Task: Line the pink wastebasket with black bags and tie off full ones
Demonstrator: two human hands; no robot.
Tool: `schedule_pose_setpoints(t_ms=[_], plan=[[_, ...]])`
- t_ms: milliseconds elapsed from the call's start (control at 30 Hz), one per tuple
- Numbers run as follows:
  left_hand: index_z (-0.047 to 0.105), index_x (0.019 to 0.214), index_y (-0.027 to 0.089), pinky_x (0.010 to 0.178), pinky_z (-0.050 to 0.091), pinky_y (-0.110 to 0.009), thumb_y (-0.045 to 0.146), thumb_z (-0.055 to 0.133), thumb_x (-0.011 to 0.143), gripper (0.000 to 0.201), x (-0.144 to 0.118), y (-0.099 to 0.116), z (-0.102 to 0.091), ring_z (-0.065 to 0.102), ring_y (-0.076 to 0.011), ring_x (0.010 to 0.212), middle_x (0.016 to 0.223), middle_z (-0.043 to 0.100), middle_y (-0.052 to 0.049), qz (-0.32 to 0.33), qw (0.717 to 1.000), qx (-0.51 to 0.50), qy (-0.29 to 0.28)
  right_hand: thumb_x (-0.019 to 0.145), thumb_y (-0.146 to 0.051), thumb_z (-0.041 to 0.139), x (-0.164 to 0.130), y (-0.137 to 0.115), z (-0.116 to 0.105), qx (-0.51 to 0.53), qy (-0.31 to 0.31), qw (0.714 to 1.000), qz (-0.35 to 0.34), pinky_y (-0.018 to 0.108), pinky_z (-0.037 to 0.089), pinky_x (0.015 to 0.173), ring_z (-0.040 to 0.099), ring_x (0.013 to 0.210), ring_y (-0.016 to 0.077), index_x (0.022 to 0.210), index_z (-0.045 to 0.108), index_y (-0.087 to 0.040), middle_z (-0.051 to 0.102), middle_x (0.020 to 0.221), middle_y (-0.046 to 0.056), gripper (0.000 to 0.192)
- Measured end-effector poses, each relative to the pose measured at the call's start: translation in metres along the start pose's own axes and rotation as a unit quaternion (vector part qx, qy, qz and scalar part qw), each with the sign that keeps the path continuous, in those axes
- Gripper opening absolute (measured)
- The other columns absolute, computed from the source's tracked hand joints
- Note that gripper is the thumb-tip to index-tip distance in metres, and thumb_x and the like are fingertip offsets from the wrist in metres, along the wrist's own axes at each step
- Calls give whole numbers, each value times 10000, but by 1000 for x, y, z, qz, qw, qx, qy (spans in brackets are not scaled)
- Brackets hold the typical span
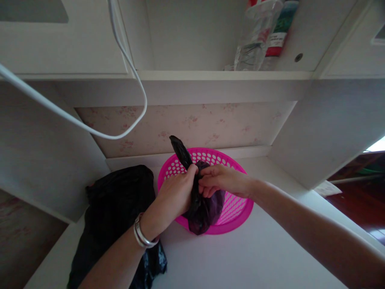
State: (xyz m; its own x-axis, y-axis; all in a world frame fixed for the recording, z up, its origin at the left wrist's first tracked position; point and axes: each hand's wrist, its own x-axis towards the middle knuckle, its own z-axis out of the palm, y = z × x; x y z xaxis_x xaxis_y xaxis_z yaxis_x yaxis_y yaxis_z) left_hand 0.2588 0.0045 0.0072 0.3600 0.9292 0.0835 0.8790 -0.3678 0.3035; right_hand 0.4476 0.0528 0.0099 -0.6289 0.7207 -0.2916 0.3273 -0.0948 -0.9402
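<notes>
Over a pink perforated plastic basket (pixel 231 229), both hands meet at a dark plastic bag (pixel 201 220) with a purple sheen. My left hand (pixel 179 192), a silver bangle at its wrist, is closed around the bag's gathered black part, whose twisted end sticks up above the fist. From the right, my right hand (pixel 215 180) has its fingers curled against the bag near my left thumb; its fingertips look pressed on the plastic. The lower part of the bag bulges over the basket's near rim.
A black bag or cloth heap (pixel 117 204) lies left of the basket on the white surface (pixel 255 257). A white cable (pixel 111 136) loops down in front at upper left. Above, a shelf (pixel 192 75) holds a clear plastic container (pixel 254 40) and a bottle (pixel 281 30).
</notes>
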Motion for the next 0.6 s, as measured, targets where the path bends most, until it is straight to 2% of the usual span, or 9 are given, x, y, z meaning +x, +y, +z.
schedule_pose_setpoints(t_ms=[67, 100, 167, 233, 267, 333, 433, 533, 600], plan=[[527, 1287, 193, 582, 394, -341, 131, 498, 906, 387, -2, -1, 0, 754, -343, 808, 877, 765, -123, -4, 1000, -2, 8, 893, -194, 590, -3, -2, -5, -148, 25, 987, -59, 267, 547, 698, 669, 706, 134, 945, 644, -179, 712, 831, 22, 75], [523, 1285, 196, 582, 388, -342, 122, 492, 907, 386, -3, -1, 1, 756, -343, 819, 879, 765, -119, -5, 1000, -8, 10, 879, -177, 605, -4, -2, -7, -243, 45, 964, -104, 278, 533, 721, 672, 760, 149, 1008, 649, -192, 720, 892, 26, 137], [530, 1247, 194, 581, 377, -348, 114, 506, 897, 359, -4, -3, 2, 756, -349, 838, 895, 766, -120, -8, 1000, -10, 17, 858, -155, 637, -6, -1, -10, -419, 75, 887, -179, 297, 500, 778, 670, 903, 187, 1092, 660, -206, 717, 1039, 53, 241], [550, 1173, 190, 575, 365, -354, 111, 538, 880, 303, -4, -3, 2, 753, -359, 833, 888, 764, -120, -14, 1000, 0, 20, 894, -184, 629, -6, 0, -10, -536, 66, 816, -206, 302, 474, 784, 665, 982, 218, 1065, 686, -201, 705, 1109, 79, 181], [562, 1135, 191, 576, 363, -355, 111, 553, 875, 272, -4, -3, 2, 752, -361, 829, 880, 763, -117, -18, 1000, 11, 19, 924, -209, 607, -6, 1, -9, -573, 58, 792, -203, 298, 465, 759, 673, 975, 222, 1026, 701, -199, 709, 1097, 82, 139], [588, 1066, 198, 589, 371, -355, 121, 583, 874, 208, -5, -2, 1, 750, -357, 840, 872, 764, -110, -22, 999, 36, 14, 965, -229, 556, -5, 2, -9, -627, 51, 757, -179, 287, 450, 702, 695, 923, 213, 954, 726, -204, 727, 1059, 72, 172], [629, 971, 211, 630, 411, -360, 146, 601, 888, 108, -8, -2, -3, 749, -335, 874, 881, 771, -95, -15, 998, 63, 4, 941, -189, 541, -6, -1, -19, -686, 92, 714, -109, 288, 459, 677, 725, 904, 225, 906, 747, -206, 752, 1053, 71, 209], [677, 957, 213, 701, 466, -374, 112, 563, 897, 164, -12, -6, -7, 747, -309, 914, 925, 780, -87, -3, 998, 57, -6, 884, -137, 555, -10, -4, -39, -710, 140, 689, -40, 325, 498, 719, 741, 947, 289, 892, 757, -169, 765, 1001, 120, 205], [691, 1126, 204, 790, 499, -394, 82, 541, 887, 307, -14, -10, -8, 740, -311, 994, 1038, 783, -112, -4, 999, 45, -4, 871, -113, 551, -15, -6, -51, -708, 165, 687, -15, 351, 521, 752, 742, 965, 312, 951, 762, -153, 764, 998, 140, 230]])
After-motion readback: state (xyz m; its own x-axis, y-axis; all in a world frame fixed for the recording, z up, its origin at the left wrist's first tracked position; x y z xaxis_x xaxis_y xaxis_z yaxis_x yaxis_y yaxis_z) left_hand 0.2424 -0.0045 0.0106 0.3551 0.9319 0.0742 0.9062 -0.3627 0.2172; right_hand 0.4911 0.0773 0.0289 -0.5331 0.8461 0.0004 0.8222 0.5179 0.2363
